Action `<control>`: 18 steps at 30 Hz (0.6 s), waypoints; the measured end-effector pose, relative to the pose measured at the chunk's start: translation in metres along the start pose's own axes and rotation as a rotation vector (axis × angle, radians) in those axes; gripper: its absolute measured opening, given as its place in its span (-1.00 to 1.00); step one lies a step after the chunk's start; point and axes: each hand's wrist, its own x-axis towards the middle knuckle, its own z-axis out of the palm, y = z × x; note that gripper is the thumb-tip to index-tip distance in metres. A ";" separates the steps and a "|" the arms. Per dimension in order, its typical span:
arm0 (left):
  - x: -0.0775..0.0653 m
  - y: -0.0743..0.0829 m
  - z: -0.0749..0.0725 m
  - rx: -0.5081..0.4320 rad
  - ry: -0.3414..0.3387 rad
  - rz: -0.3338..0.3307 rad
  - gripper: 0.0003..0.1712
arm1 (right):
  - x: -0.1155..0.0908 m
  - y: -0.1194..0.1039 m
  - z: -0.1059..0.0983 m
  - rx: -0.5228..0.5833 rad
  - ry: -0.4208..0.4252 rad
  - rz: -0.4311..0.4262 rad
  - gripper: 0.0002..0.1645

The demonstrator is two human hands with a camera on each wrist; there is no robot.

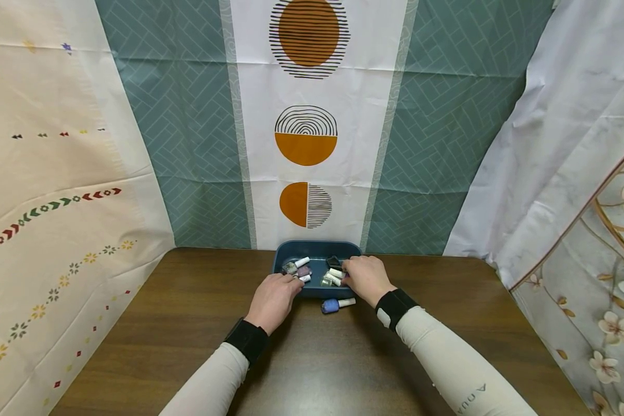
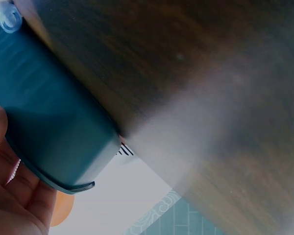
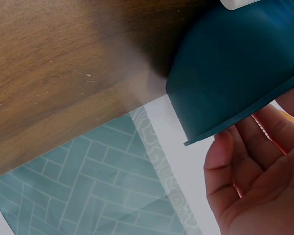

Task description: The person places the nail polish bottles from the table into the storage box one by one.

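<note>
A dark blue bin (image 1: 319, 293) stands at the back of the table with several small nail polish bottles in it. On its left side lie a dark bottle (image 1: 289, 268) and a mauve one (image 1: 304, 271); white-capped bottles (image 1: 337, 273) and a black item (image 1: 334, 262) lie on the right. My left hand (image 1: 274, 299) reaches over the front left rim, fingertips by a white cap. Over the right rim, my right hand (image 1: 368, 276) bends its fingers into the bin beside the white caps. The rim and the hands hide whether either holds a bottle.
A blue nail polish bottle (image 1: 330, 305) with a white cap lies on the brown table (image 1: 322, 364), just before the bin. Patterned curtains (image 1: 312, 237) hang right behind the table's back edge, and more cloth hangs at both sides.
</note>
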 end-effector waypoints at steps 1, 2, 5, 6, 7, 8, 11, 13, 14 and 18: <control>0.000 0.000 0.000 -0.001 0.000 0.000 -0.92 | 0.000 0.000 0.000 0.001 0.000 0.000 -0.73; 0.000 0.000 0.000 -0.002 -0.002 0.000 -0.92 | 0.000 0.000 0.000 0.004 0.001 0.000 -0.73; 0.001 0.001 0.000 -0.005 -0.004 0.000 -0.92 | -0.001 0.001 0.000 0.011 0.010 -0.002 -0.72; 0.001 0.001 -0.001 -0.006 -0.004 0.001 -0.93 | -0.002 0.001 0.000 0.015 0.015 -0.003 -0.72; 0.001 0.001 0.000 -0.006 -0.005 0.001 -0.93 | -0.002 0.001 0.001 0.020 0.020 -0.006 -0.72; 0.001 0.001 0.000 -0.003 -0.001 0.002 -0.93 | -0.003 0.001 0.001 0.024 0.024 -0.006 -0.72; 0.001 0.001 0.000 -0.004 0.012 0.005 -0.95 | -0.004 0.002 0.002 0.034 0.034 -0.009 -0.72; 0.001 0.001 -0.001 -0.005 0.019 0.006 -0.95 | -0.005 0.002 0.002 0.043 0.038 -0.008 -0.71; 0.001 0.001 -0.001 -0.004 0.022 0.005 -0.95 | -0.005 0.001 0.002 0.048 0.042 -0.008 -0.70; 0.000 0.001 -0.002 -0.012 0.011 -0.002 -0.95 | -0.007 0.001 0.000 0.067 0.075 -0.018 -0.69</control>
